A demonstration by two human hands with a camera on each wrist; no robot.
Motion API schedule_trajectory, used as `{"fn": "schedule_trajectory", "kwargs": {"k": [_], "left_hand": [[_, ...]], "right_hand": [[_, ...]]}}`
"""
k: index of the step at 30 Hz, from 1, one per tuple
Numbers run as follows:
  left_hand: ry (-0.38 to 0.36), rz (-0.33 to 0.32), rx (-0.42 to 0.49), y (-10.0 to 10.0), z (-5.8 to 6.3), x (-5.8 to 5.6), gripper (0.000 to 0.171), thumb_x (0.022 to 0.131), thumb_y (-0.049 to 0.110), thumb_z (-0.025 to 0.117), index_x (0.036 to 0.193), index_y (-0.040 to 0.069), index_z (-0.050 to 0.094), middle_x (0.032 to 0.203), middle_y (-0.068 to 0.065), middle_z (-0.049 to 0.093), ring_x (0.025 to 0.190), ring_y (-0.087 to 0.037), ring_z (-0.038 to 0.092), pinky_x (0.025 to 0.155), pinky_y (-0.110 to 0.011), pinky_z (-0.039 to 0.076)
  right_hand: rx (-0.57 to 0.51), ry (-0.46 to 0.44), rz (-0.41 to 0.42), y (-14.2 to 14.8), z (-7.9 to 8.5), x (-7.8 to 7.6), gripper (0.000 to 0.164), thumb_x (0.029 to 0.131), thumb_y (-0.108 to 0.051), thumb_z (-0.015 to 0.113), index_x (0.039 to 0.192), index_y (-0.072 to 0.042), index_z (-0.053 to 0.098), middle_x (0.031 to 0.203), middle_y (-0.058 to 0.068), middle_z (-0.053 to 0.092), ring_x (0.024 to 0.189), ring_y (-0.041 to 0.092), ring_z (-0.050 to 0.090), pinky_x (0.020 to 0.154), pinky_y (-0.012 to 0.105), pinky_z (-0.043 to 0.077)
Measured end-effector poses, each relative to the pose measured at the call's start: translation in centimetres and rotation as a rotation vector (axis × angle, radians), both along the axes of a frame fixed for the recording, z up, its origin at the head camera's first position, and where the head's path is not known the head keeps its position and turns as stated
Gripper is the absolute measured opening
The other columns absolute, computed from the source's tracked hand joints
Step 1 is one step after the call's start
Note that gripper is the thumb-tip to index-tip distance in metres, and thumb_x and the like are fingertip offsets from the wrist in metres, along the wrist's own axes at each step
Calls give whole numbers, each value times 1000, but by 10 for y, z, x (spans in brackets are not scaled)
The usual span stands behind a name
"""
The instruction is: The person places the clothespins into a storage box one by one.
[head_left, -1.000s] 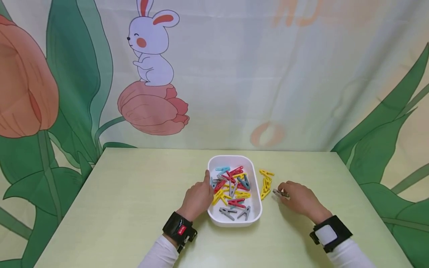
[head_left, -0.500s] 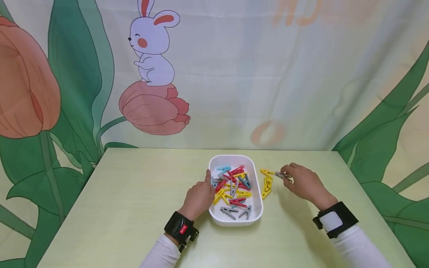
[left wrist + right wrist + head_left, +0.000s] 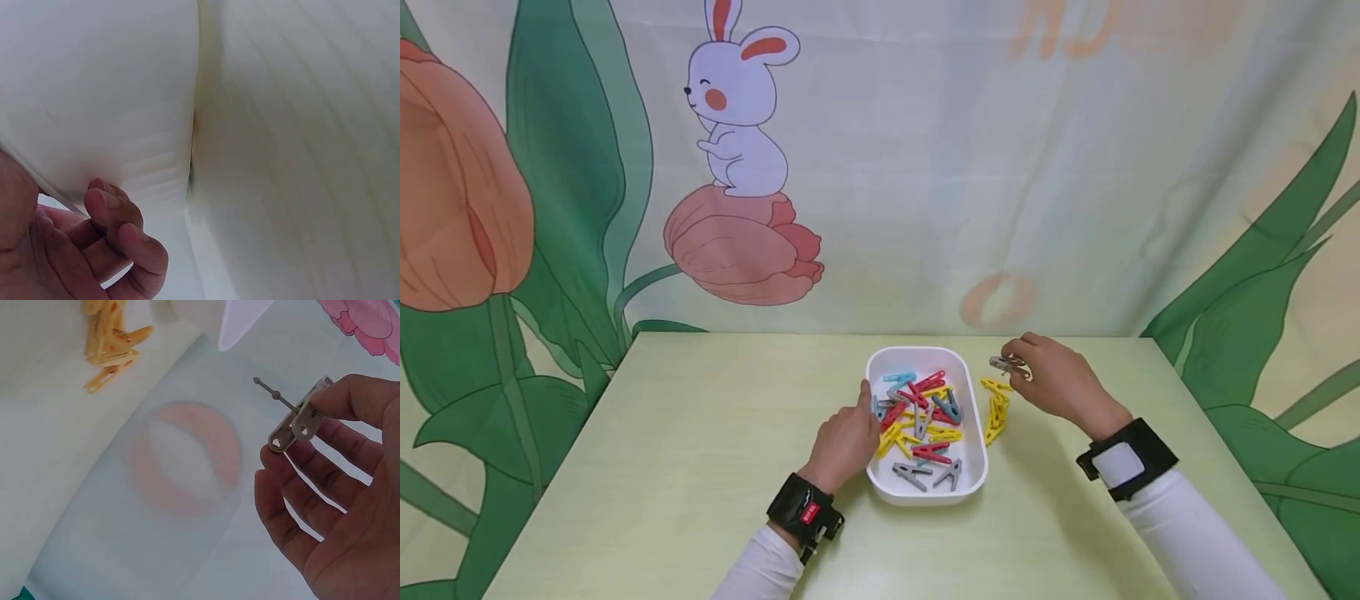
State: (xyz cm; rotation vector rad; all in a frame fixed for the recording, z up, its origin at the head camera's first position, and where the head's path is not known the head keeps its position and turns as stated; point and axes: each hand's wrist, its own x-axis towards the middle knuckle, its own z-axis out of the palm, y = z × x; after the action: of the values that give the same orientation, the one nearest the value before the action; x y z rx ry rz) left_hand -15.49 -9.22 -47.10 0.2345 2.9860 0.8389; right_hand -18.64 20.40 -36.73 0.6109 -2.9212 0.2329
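Observation:
In the head view a white plastic tray (image 3: 927, 501) holds several red, yellow, blue and grey clothespins. My left hand (image 3: 844, 446) grips the tray's left rim. The left wrist view shows its fingers (image 3: 145, 251) curled beside the tray's outer wall (image 3: 106, 81). Above the table, right of the tray, my right hand (image 3: 1060, 379) pinches a grey clothespin (image 3: 1006, 365). In the right wrist view the thumb and fingers hold this grey clothespin (image 3: 294, 422), and a thin knobbed stem sticks out of it. Yellow clothespins (image 3: 996, 412) lie below the hand, right beside the tray.
The pale table (image 3: 700, 450) runs back to a hanging cloth (image 3: 910, 183) printed with a rabbit and tulips. Its far edge lies just behind the tray and the right hand.
My right hand has carried the grey clothespin away from me, past the yellow clothespins, then slightly left toward the back of the table. The left hand and tray have stayed in place.

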Motion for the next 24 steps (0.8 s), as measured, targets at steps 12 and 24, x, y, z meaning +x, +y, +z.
{"fn": "schedule_trajectory", "kwargs": {"k": [12,24], "left_hand": [[-25,4,1,0,6,0,63,100,19,51,154,-1,25,59,-3,49,48,-18,47,46,-29,33],[-12,-8,-1,-2,5,2,63,99,18,52,153,-3,27,58,-2,48,47,-17,45,46,-28,31]], "right_hand": [[-25,-57,49,-37,8,-3,27,87,-18,69,113,-11,68,107,5,67,92,22,64,77,41,55],[-49,-45,89,-66,4,-5,28,87,-20,70,115,-12,68,111,5,67,94,21,64,80,40,55]]}}
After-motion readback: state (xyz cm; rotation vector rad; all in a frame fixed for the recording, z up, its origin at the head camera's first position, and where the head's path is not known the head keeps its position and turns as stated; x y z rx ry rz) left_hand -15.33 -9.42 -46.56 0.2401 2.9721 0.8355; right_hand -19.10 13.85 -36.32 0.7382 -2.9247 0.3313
